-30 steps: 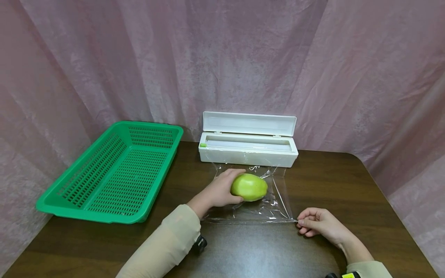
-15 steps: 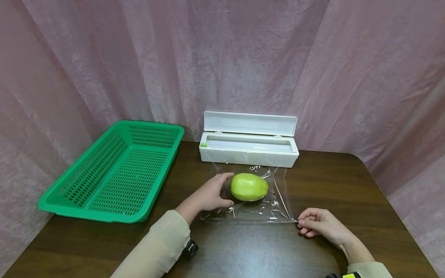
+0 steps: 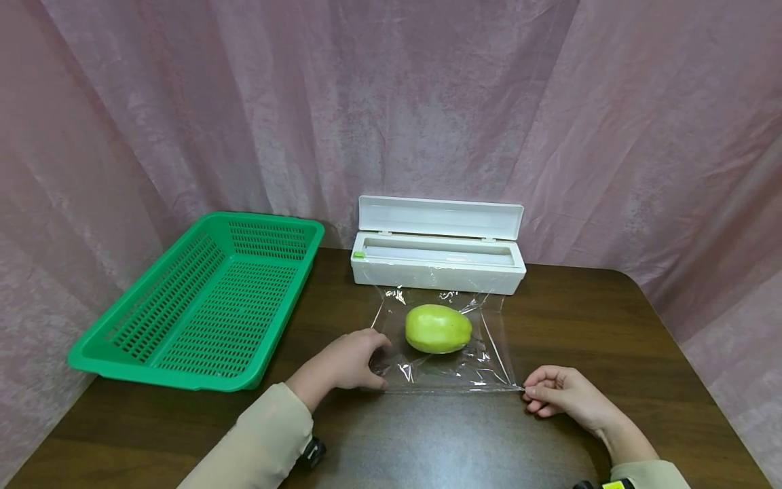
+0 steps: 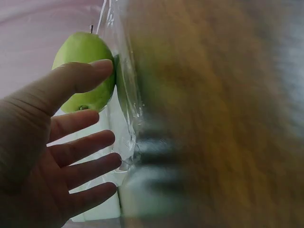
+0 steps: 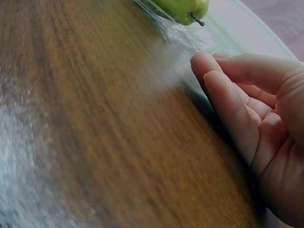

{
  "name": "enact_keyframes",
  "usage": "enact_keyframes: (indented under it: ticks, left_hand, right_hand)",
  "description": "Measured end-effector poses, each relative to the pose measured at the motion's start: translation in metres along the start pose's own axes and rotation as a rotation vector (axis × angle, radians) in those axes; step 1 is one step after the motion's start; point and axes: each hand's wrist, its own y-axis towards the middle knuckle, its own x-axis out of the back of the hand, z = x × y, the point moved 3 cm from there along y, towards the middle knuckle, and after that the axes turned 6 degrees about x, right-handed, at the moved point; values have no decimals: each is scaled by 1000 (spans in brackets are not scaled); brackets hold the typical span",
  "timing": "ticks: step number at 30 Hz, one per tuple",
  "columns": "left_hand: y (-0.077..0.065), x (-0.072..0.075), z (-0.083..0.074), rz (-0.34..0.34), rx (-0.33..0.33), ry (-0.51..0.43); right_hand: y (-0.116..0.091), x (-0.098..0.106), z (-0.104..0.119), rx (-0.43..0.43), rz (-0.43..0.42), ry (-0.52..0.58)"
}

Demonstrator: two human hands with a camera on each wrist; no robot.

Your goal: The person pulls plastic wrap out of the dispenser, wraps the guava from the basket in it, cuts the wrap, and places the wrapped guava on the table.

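Observation:
A green pear (image 3: 438,329), with a thin stem visible in the wrist views, lies on its side on a sheet of plastic wrap (image 3: 449,377). The wrap reaches from the front of a white wrap dispenser (image 3: 436,277) toward the near side of the table. My right hand (image 3: 565,396) pinches the sheet's near right corner between thumb and forefinger. My left hand (image 3: 347,360) hovers at the near left edge of the wrap, apart from the pear. Its fingers (image 4: 90,171) are spread and hold nothing; in the left wrist view its thumb overlaps the pear.
The dispenser's lid (image 3: 441,217) stands raised, showing a roll inside. A green plastic basket (image 3: 269,346) with slotted walls sits at the left on the dark wooden table (image 3: 452,441). Behind the table hangs a pink curtain (image 3: 391,102).
My left hand has let go of the pear and moved left and nearer to me, to the wrap's near left edge. The pear, dispenser and right hand stay put.

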Motion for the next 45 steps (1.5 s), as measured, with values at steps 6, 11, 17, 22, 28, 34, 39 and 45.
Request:
enact_keyframes:
  ticks: [6,11,17,22,28,34,39,45]
  left_hand:
    - [-12,-2,2,33,4,126]
    - [-18,-1,2,37,-12,171]
    - [-21,0,3,43,-27,179]
    - [-23,1,1,29,-29,193]
    - [-24,-4,2,-28,-59,178]
    - [-25,-4,3,-38,-44,131]
    - [-26,3,2,-83,-60,126]
    - [-25,13,2,-159,-71,142]
  right_hand:
    - [1,0,0,3,8,1]
    - [1,-1,0,4,7,0]
    - [2,-2,-2,12,7,4]
    - [3,-2,-2,12,11,6]
    - [0,1,0,8,41,10]
    - [-5,3,7,4,68,-41]
    - [-8,6,20,31,62,-126]
    - [-5,7,34,108,48,-190]
